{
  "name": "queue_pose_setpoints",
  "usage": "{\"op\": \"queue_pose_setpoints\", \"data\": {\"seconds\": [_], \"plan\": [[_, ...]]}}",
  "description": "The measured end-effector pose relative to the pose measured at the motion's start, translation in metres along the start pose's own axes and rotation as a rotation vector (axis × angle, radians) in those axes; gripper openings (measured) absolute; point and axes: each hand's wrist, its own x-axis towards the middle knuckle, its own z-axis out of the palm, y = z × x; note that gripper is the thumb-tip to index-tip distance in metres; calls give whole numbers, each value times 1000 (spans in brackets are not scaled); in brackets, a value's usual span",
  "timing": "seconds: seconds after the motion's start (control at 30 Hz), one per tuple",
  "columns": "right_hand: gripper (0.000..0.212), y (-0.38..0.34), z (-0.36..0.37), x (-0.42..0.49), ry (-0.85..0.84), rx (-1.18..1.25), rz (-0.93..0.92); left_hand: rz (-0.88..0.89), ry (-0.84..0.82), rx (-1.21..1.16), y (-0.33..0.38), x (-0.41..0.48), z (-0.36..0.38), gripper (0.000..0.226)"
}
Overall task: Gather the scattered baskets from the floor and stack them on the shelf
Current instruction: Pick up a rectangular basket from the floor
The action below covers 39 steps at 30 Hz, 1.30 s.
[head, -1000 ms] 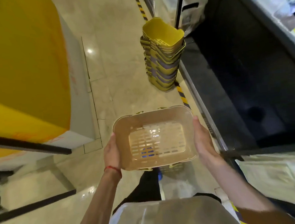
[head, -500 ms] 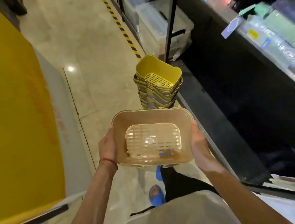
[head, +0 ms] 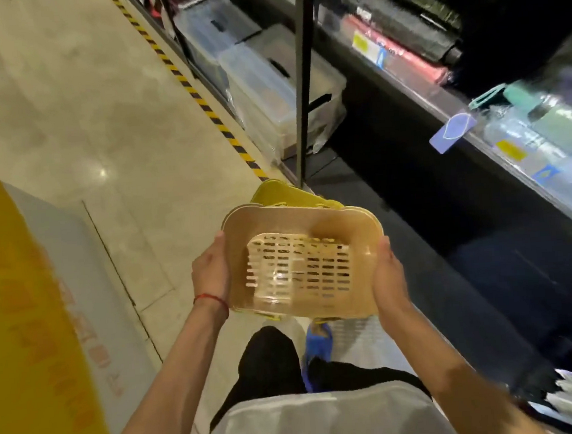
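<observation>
1. The left hand (head: 212, 274) grips the left side wall of the tan basket (head: 302, 270). The thumb lies along the rim; the fingers are hidden behind the wall.
2. The right hand (head: 388, 277) grips the right side wall in the same way, thumb on the rim.
3. The tan basket is held in the air, open side up, slotted bottom visible, above the floor (head: 98, 111) and in front of the person's body.
4. A stack of yellow baskets (head: 276, 193) stands on the floor directly beyond the tan basket, which covers most of it.
5. The stack is next to the black upright post (head: 304, 78) of the shelf (head: 408, 227).
6. Striped tape (head: 192, 90) runs along the shelf base. Clear storage bins (head: 260, 82) occupy the lower shelf farther back.
</observation>
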Motion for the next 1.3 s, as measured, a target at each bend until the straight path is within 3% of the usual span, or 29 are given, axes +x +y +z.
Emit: {"op": "queue_pose_setpoints", "data": {"seconds": [0.13, 0.3, 0.4, 0.53, 0.63, 1.07, 1.3], "plan": [[52, -26, 22, 26, 79, 57, 41, -9, -63, 51, 30, 62, 27, 44], [69, -43, 59, 57, 182, 185, 77, 9, -190, 154, 65, 126, 71, 40], [59, -51, 78, 72, 231, 245, 111, -9, -241, 185, 74, 157, 86, 39], [77, -45, 94, 100, 297, 190, 154, -32, -294, 248, 74, 186, 105, 37], [67, -46, 100, 111, 318, 240, 192, -85, -330, 260, 62, 206, 118, 38], [54, 5, 129, 169, 338, 281, 261, -142, -258, 246, 16, 248, 154, 35], [60, 30, 142, 197, 299, 243, 306, 26, -271, 485, -25, 275, 153, 50]]}}
